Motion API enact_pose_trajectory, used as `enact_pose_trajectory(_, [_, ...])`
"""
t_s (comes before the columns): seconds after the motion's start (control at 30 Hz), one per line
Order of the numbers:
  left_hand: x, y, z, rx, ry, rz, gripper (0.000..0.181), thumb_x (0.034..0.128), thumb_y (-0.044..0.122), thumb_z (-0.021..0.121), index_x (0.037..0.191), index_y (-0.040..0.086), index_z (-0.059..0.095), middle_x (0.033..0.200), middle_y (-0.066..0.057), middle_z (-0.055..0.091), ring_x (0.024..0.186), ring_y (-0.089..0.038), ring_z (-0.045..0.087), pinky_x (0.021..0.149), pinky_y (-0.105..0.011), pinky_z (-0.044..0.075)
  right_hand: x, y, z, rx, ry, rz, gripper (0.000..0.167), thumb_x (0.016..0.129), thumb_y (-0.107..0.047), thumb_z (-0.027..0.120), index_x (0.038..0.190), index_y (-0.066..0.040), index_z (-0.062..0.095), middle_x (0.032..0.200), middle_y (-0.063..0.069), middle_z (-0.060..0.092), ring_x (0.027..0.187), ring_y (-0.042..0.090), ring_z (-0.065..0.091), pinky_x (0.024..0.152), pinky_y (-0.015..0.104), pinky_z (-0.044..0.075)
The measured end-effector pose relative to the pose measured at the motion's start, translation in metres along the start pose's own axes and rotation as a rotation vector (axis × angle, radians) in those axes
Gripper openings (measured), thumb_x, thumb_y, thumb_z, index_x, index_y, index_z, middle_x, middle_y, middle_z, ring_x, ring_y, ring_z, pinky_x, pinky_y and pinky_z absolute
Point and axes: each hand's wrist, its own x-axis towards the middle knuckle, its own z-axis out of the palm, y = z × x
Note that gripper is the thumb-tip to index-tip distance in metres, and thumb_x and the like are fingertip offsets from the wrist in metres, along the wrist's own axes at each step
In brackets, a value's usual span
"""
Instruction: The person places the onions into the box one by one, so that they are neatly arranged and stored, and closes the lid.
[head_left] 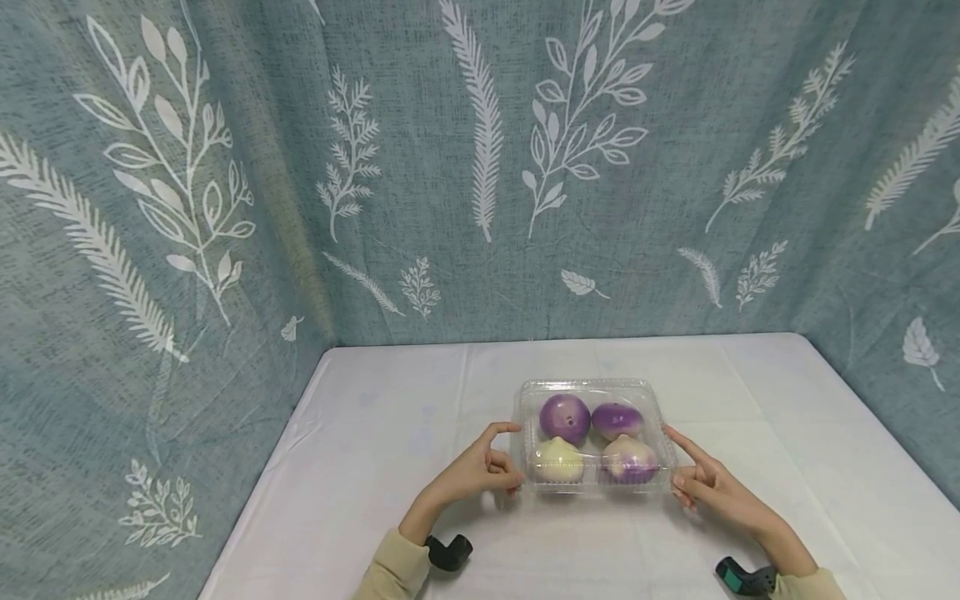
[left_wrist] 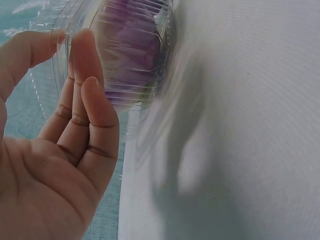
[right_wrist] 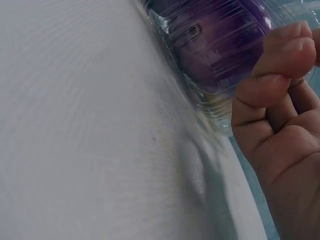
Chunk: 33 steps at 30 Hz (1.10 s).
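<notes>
A clear plastic clamshell box [head_left: 588,490] with its lid down holds several round, purple and cream-white vegetables that look like onions; a purple one [head_left: 566,418] lies back left and a pale one [head_left: 557,461] front left. My left hand [head_left: 480,467] holds the box's left edge, index finger toward the back and thumb toward the front. On the opposite edge my right hand [head_left: 716,492] holds it likewise. Bent fingers meet the clear rim [left_wrist: 61,55] in the left wrist view. The right wrist view shows bent fingertips [right_wrist: 295,55] at the ribbed wall, a purple vegetable behind it.
A white cloth [head_left: 360,433] covers the table. Blue-green curtains [head_left: 420,167] with white leaf prints stand behind it and at both sides. Dark wrist devices [head_left: 450,552] sit by each cuff.
</notes>
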Motion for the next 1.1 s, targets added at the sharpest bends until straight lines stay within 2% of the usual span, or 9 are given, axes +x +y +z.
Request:
enact_pose_trajectory(0.17, [0.004,-0.008,-0.001,-0.008,0.0,-0.009,0.068,0.0845,0.001,0.062,0.14,0.003,0.021,0.08,-0.027,0.064,0.073,-0.036,0.063,0.07,-0.036,0.053,0.0,0.0,0.0,-0.004,0.022,0.005,0.068,0.095,0.012,0.033,0.146,-0.001,-0.008,0.06,0.019,0.039,0.05,0.031,0.031,0.042,0.041,0.028])
enact_pose_trajectory(0.3, [0.009,-0.022,-0.002,-0.012,0.0,-0.007,0.069,0.0847,0.002,0.063,0.14,0.007,0.021,0.077,-0.019,0.066,0.068,-0.022,0.064,0.068,-0.032,0.052,0.0,0.0,0.001,-0.006,0.037,-0.003,0.068,0.094,0.013,0.034,0.146,0.0,-0.007,0.059,0.019,0.037,0.049,0.031,0.029,0.041,0.042,0.026])
enact_pose_trajectory(0.43, [0.011,-0.029,-0.002,-0.011,-0.004,-0.01,0.07,0.0852,0.006,0.064,0.14,0.013,0.021,0.077,-0.012,0.067,0.067,-0.015,0.063,0.069,-0.03,0.052,0.0,0.001,0.001,0.009,0.039,-0.018,0.068,0.093,0.014,0.033,0.146,-0.001,-0.008,0.059,0.019,0.037,0.049,0.031,0.029,0.041,0.042,0.025])
enact_pose_trajectory(0.6, [0.012,-0.03,-0.003,-0.023,-0.011,-0.001,0.069,0.0858,0.008,0.064,0.14,0.013,0.021,0.078,-0.015,0.067,0.068,-0.017,0.064,0.068,-0.028,0.052,0.0,0.002,0.001,0.009,0.028,-0.027,0.067,0.094,0.014,0.03,0.146,0.0,-0.009,0.06,0.019,0.036,0.05,0.03,0.029,0.042,0.041,0.026])
enact_pose_trajectory(0.77, [0.012,-0.033,-0.004,-0.031,-0.018,0.013,0.069,0.0868,0.008,0.062,0.141,0.011,0.019,0.079,-0.015,0.067,0.069,-0.021,0.064,0.067,-0.028,0.052,-0.001,0.0,0.0,0.007,0.037,0.022,0.066,0.095,0.01,0.029,0.147,-0.004,-0.008,0.061,0.019,0.035,0.053,0.031,0.029,0.045,0.04,0.027])
enact_pose_trajectory(0.93, [0.012,-0.032,-0.004,-0.027,-0.021,0.013,0.07,0.0871,0.008,0.062,0.141,0.011,0.018,0.077,-0.011,0.067,0.07,-0.027,0.065,0.067,-0.029,0.053,-0.001,-0.001,0.001,0.056,0.051,0.05,0.067,0.095,0.009,0.027,0.148,-0.009,-0.008,0.061,0.015,0.034,0.054,0.03,0.028,0.046,0.04,0.025])
enact_pose_trajectory(1.1, [0.012,-0.03,-0.003,-0.029,-0.011,0.005,0.069,0.0865,0.004,0.061,0.14,0.007,0.019,0.076,-0.014,0.067,0.07,-0.03,0.064,0.066,-0.029,0.052,-0.001,-0.002,0.003,0.038,0.072,0.061,0.07,0.094,0.009,0.032,0.148,-0.009,-0.009,0.058,0.013,0.032,0.05,0.029,0.025,0.043,0.039,0.023])
